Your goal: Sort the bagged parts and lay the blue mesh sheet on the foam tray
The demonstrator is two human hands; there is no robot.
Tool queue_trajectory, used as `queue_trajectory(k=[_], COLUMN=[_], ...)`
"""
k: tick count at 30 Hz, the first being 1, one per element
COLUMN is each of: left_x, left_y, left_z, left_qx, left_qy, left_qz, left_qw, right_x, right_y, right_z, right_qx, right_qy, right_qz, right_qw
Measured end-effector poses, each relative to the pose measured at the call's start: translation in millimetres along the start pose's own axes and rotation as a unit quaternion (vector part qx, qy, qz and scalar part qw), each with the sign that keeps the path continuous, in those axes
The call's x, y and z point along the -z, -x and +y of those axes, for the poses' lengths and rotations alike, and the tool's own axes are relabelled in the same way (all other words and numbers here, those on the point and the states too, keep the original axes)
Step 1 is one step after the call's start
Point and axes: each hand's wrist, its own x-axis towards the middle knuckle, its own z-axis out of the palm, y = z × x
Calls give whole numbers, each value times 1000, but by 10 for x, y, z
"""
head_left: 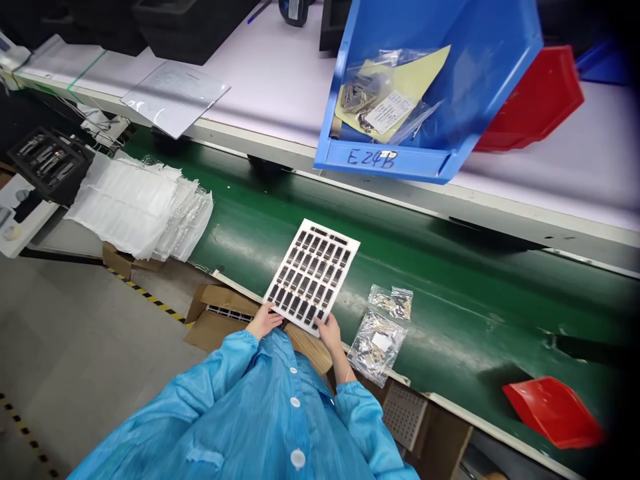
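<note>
Conveyor belt (450, 280), green and scuffed, is running across the middle of the view, and a white tray (313, 277) of small dark parts is lying on its near edge, slightly overhanging toward the person. Both hands are gripping that near edge: the left hand (263, 321) is pinching one corner and the right hand (330, 330) the other, fingers curled over the rim. Since only the one edge is being held, the tray is likely flexing or tipping if lifted unevenly, and the parts, which seem to be sitting loosely in their pockets, could be sliding out onto the belt. Two clear bags (383, 327) of small pieces are resting just beside the right hand, near enough for a sleeve to be brushing them off. The blue bin (430, 87) is leaning forward above the belt, so its bagged contents could be slipping toward its lip. Whether the belt is moving cannot be told. The parts are too small to identify, the person's blue coat is covering the wrists, and the red bin (553, 410) is fading into the dark corner.
</note>
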Motion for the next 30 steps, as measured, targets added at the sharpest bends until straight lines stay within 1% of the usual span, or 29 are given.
queue_trajectory(k=[2,4,6,7,9,11,13,16,19,22,26,30], left_x=[110,195,246,259,260,236,195,117,28,-51,-105,-132], left_y=[-9,-24,-42,-50,-65,-83,-111,-188,-295,-390,-437,-411], left_z=[93,193,294,342,433,511,575,658,733,789,833,860], left_qx=[-46,-95,-148,-177,-240,-300,-349,-400,-418,-412,-405,-397], left_qy=[-18,-46,-81,-102,-149,-204,-261,-346,-417,-467,-502,-518], left_qz=[30,66,108,131,172,196,195,162,121,105,116,121], left_qw=[998,992,980,970,944,911,878,833,798,775,755,748], right_x=[-34,-37,-50,-65,-115,-181,-249,-327,-353,-349,-381,-436], right_y=[-29,-70,-104,-115,-125,-120,-110,-105,-124,-166,-253,-391], right_z=[-96,-206,-330,-393,-510,-600,-658,-704,-746,-815,-935,-1040], right_qx=[6,9,13,16,16,5,-13,-34,-58,-90,-133,-180], right_qy=[32,64,97,113,142,169,191,210,215,210,196,177], right_qz=[8,45,81,89,91,91,93,91,98,115,118,122], right_qw=[999,997,992,989,985,981,977,973,970,967,964,960])
